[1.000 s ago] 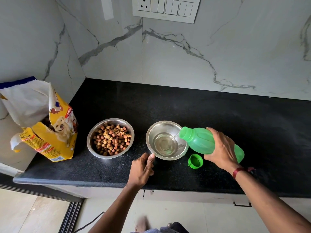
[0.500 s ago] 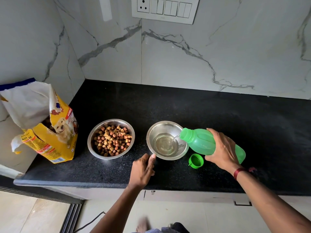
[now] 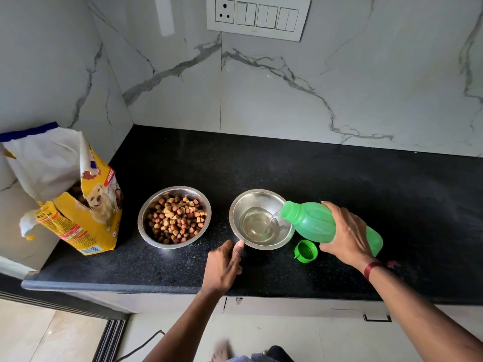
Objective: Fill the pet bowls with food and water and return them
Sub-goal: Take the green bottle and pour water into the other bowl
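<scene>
Two jobs are partly done near the bench (image 3: 261, 165) front edge: the round steel kibble bowl (image 3: 142, 223) is full, and the round steel water bowl (image 3: 258, 198) beside it is only shallowly filled. Your right hand (image 3: 345, 236) grips the tilted green plastic bottle (image 3: 311, 220), pouring. Your left hand (image 3: 224, 265) rests loosely curled, thumb against the water bowl's near rim. Returning both bowls is left.

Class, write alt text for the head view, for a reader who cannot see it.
Right hand pours water from a green bottle into a steel bowl; left hand touches its rim. Beside it: kibble bowl, food bag, cap.
</scene>
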